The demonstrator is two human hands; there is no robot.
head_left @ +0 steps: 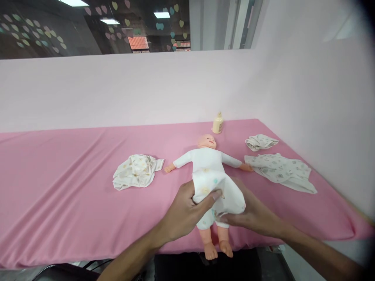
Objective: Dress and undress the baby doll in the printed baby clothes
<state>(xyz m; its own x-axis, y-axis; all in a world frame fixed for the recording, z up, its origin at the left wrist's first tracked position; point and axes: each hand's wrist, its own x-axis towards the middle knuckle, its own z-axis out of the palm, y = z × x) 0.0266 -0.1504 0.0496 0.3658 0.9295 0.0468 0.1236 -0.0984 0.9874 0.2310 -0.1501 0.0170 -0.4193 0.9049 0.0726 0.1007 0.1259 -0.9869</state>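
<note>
A baby doll (206,160) in a white long-sleeved top lies on its back, head away from me and bare feet at the near table edge. Over its belly and thighs is a white baby garment (234,193) with small pastel prints, partly lifted and bunched; its exact cut cannot be made out. My left hand (187,212) is closed on the garment's left side, thumb on top and fingers hidden beneath. On the other side, my right hand (249,214) grips the lower right part, its fingertips partly under the cloth near the doll's thighs.
A pink sheet (73,195) covers the table. A crumpled printed garment (137,171) lies left of the doll. To the right are a folded cloth (260,142) and a spread printed garment (281,171). A pump bottle (217,124) stands behind the doll's head, near the white wall (117,93).
</note>
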